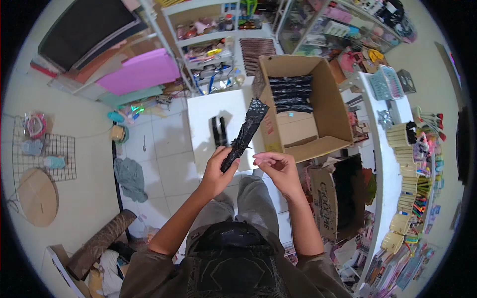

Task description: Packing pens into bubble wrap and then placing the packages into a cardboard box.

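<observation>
Overhead view of two bare hands at work at the centre of the frame. The left hand [217, 168] is closed around the lower end of a bundle [246, 130], a long, crinkled, glossy black piece that slants up and to the right from the grip; its upper end lies just beside the carton. The right hand [278, 171] stands to the right of the bundle, apart from it, loosely half open with fingers bent, and nothing can be seen in its grasp. Below the bundle is a white bench [199, 110], on which two dark strips [219, 131] lie side by side, left of the bundle. Right of centre, an open carton [335, 111] contains black packs [291, 93] in rows along its upper part, with bare cardboard below them. A second carton [324, 206], with a dark interior, stands at lower right. Left of the bench, a spoon [144, 143] and a grey cloth [130, 180] lie on the tiled floor [171, 156]. A pink sheet [144, 72] occupies the upper left; a blue basket [382, 87], the upper right.
</observation>
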A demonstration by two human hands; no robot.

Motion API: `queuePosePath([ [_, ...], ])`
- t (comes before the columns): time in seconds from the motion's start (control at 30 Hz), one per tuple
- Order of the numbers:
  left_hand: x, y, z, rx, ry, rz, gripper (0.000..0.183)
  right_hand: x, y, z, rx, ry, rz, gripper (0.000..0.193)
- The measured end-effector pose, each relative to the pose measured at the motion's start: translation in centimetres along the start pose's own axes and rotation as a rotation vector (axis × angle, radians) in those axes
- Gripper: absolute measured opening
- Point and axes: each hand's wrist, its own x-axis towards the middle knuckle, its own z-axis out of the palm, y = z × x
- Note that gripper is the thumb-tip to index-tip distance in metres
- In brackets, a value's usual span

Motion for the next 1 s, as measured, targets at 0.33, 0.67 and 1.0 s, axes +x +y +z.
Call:
queuePosePath([
  [0.33, 9.8, 8.0, 9.5, 0.088, -0.290, 0.168, 0.033, 1.4, -12.5, -8.1, -0.401, 0.046, -0.250, 0.038],
  [0.67, 16.8, 9.1, 17.5, 0.005, -0.388, 0.153, 0.044, 4.8, -14.8, -17.0, -0.408, 0.186, -0.219, 0.032],
  [1.0, 18.8, 10.0, 19.5, -0.331, -0.502, -0.287, 0.040, 6.3, -15.3, -20.0, -0.410, 0.236, -0.168, 0.036],
])
